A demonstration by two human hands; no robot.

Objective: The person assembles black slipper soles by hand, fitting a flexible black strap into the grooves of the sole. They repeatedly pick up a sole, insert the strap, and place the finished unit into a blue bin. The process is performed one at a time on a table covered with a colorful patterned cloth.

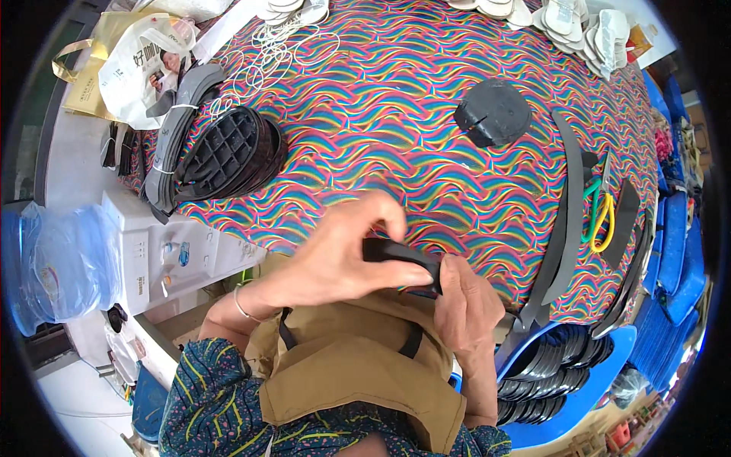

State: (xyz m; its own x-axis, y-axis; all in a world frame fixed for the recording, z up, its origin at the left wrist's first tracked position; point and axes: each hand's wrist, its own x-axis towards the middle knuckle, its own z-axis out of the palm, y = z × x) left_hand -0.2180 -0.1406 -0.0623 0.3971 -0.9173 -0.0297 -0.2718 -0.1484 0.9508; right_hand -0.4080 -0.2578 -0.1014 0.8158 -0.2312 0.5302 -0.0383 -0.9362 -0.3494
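Just over the table's near edge, both hands work on a short black strip (394,253), which looks bent or folded. My left hand (335,255) holds it between the thumb and curled fingers, with the thumb lying along its near side. My right hand (466,303) pinches the strip's right end between thumb and fingers. Part of the strip is hidden behind the left thumb and the right fingertips, and I cannot make out its exact kind.
Black sole-shaped pieces with a grid pattern (232,152) are stacked at left, beside bundled grey strips (171,145). A black round piece (493,113) lies farther back. Long dark strips (565,221) and yellow-green scissors (603,221) lie at right. A blue bin (552,426) holds black pieces below.
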